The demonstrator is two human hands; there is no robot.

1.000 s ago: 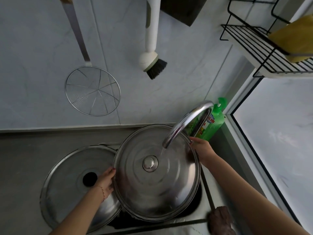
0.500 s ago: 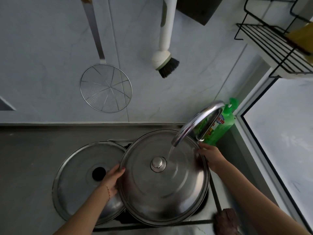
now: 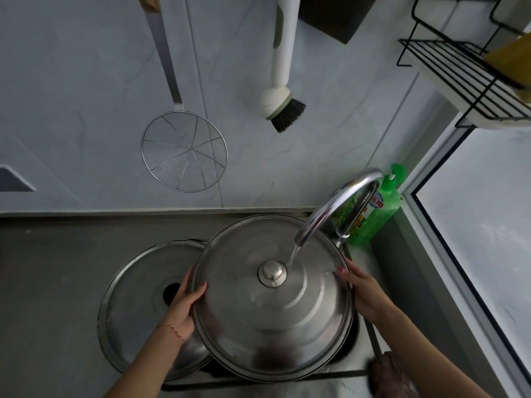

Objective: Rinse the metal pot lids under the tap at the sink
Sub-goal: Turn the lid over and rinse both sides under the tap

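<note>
A large round metal lid (image 3: pixel 270 320) with a centre knob (image 3: pixel 271 273) is held flat over the sink. My left hand (image 3: pixel 186 304) grips its left rim and my right hand (image 3: pixel 360 288) grips its right rim. Water runs from the curved chrome tap (image 3: pixel 339 203) onto the lid just right of the knob. A second metal lid (image 3: pixel 135 305), with a dark hole in its middle, lies to the left, partly under the first one and behind my left hand.
A green dish soap bottle (image 3: pixel 379 214) stands behind the tap. A wire skimmer (image 3: pixel 184 152) and a white dish brush (image 3: pixel 280 107) hang on the wall. A black wire shelf (image 3: pixel 459 81) juts out at the upper right. A brown scrubber (image 3: pixel 388 374) lies at the sink's front right.
My right hand has slid from the lid's far right rim toward me along the right edge. The water stream now lands closer to the knob. The camera has tilted.
</note>
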